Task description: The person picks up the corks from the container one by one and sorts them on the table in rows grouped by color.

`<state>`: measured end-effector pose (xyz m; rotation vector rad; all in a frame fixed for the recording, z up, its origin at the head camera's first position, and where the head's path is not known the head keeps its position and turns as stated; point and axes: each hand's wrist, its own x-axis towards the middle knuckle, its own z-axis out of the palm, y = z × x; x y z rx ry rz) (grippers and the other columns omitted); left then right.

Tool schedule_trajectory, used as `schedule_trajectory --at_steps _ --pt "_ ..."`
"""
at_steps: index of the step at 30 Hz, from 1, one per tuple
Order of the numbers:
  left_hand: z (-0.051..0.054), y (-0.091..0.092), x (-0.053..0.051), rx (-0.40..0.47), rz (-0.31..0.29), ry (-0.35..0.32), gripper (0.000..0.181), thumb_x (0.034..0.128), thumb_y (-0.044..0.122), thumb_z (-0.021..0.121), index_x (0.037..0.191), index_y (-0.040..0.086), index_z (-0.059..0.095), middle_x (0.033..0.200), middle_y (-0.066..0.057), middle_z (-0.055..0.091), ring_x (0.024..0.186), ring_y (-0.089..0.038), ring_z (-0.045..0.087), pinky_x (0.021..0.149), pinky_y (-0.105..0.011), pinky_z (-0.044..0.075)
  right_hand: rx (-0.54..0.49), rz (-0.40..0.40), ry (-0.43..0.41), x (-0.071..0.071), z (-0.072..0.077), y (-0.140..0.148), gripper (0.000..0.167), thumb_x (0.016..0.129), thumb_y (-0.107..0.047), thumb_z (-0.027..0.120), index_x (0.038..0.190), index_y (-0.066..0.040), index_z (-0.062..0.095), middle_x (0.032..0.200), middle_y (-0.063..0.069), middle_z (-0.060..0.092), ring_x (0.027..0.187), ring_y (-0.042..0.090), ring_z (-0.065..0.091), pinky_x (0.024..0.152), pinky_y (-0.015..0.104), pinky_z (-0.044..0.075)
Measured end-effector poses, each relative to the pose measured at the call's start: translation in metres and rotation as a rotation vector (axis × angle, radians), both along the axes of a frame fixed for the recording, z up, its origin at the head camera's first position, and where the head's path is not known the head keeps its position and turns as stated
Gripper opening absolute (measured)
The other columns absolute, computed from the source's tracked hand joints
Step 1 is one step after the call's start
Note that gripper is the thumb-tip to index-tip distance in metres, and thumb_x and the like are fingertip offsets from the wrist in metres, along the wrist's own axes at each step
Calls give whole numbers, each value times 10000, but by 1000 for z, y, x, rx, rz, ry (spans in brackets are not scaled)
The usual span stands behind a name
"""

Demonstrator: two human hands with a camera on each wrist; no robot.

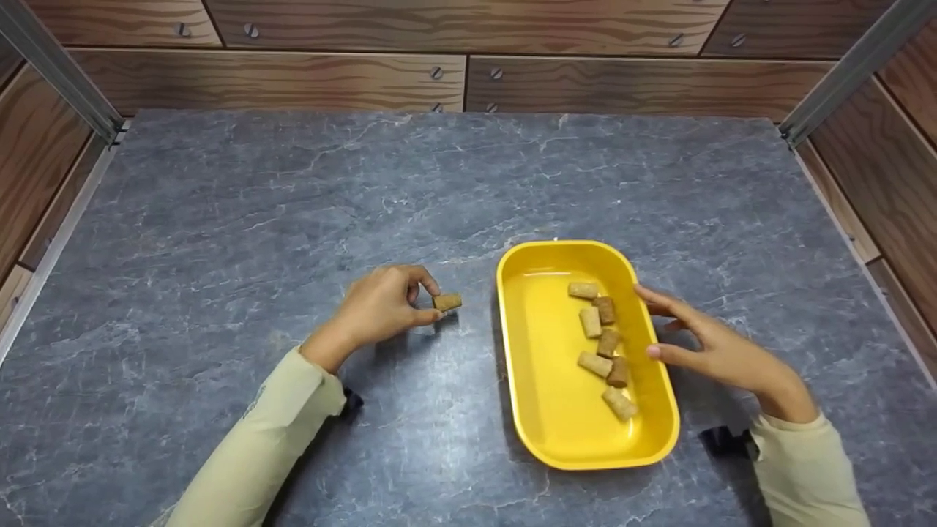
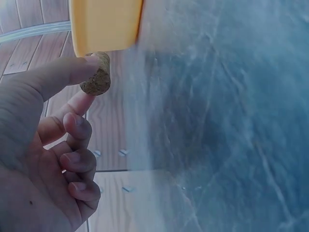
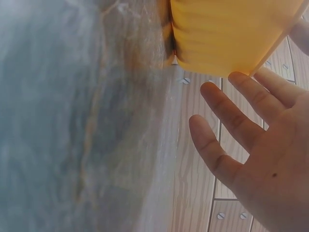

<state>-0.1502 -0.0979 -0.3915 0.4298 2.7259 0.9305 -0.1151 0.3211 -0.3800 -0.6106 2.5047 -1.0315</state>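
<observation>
My left hand (image 1: 381, 304) pinches a cork (image 1: 448, 301) between thumb and index finger, just above the table and left of the yellow tray (image 1: 523, 432). In the left wrist view the cork (image 2: 99, 79) shows its round speckled end, and the other fingers are loosely bent. Several more corks, some light like this one (image 1: 583, 290) and some darker brown (image 1: 618, 372), lie in a rough line along the tray's right half. My right hand (image 1: 721, 351) touches the tray's right rim with thumb and fingertips, its fingers spread and nearly straight in the right wrist view.
The grey-blue marbled table (image 1: 329, 183) extends around the tray. Wood-patterned panels (image 1: 293, 80) enclose its back and sides, with metal posts (image 1: 842, 69) at the back corners. A dark strap piece (image 1: 725, 441) sits near the right sleeve.
</observation>
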Motion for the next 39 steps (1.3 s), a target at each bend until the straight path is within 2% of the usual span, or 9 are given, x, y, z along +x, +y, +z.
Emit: schedule_trajectory --at_steps 6,13,18,21,24,28,33,36,39 --pt "-4 1 -1 -69 -12 -8 236 789 351 781 971 221 706 659 44 553 543 -105 437 498 -267 330 -11 8 7 0 0 0 673 952 -154 599 1530 -195 257 1533 152 339 1197 -133 388 970 282 418" --pt "-9 4 -1 -165 -26 -5 228 784 376 779 955 241 713 686 50 590 604 -122 489 546 -310 386 -13 3 -32 0 0 -1 670 960 -164 588 1534 -198 243 1524 161 349 1169 -57 439 947 392 436" --pt "-12 5 -4 -184 -32 5 247 767 383 792 950 237 714 666 50 584 602 -123 480 554 -311 392 -15 7 -18 0 0 0 672 956 -159 594 1532 -187 250 1527 158 345 1182 -71 429 951 350 434" --pt "-11 3 -5 -172 -50 -8 310 754 391 802 999 226 708 679 45 579 599 -119 468 540 -295 373 -20 11 -11 0 0 0 673 955 -154 595 1532 -188 250 1527 157 345 1189 -84 422 951 313 432" --pt "-8 2 -8 -147 -99 -51 404 753 389 806 1096 213 687 717 36 586 614 -117 468 552 -285 372 -17 5 -19 0 -1 0 674 956 -158 594 1533 -192 248 1521 164 353 1168 -56 451 941 358 445" --pt "-4 3 -14 -112 -201 -135 475 778 338 796 1214 222 646 772 30 609 663 -115 500 621 -285 409 -20 -3 -40 1 -2 0 677 957 -160 593 1535 -190 243 1507 185 364 1133 -5 490 921 485 446" --pt "-1 5 -23 -94 -314 -234 515 801 259 770 1286 278 596 771 37 594 669 -110 501 644 -274 416 -47 0 -45 1 -2 0 682 955 -142 593 1536 -188 239 1507 197 354 1157 -55 465 937 584 420" --pt "-1 5 -28 -70 -357 -283 537 807 189 747 1304 298 575 730 41 541 638 -103 467 620 -258 399 -48 2 -43 1 0 0 683 955 -137 591 1536 -188 237 1503 197 360 1166 -80 459 951 538 441" --pt "-2 4 -29 -34 -381 -326 553 808 101 710 1309 290 572 686 38 496 608 -102 434 609 -251 388 -40 6 -44 1 0 1 682 956 -139 590 1537 -186 235 1490 201 379 1154 -61 486 937 400 480"
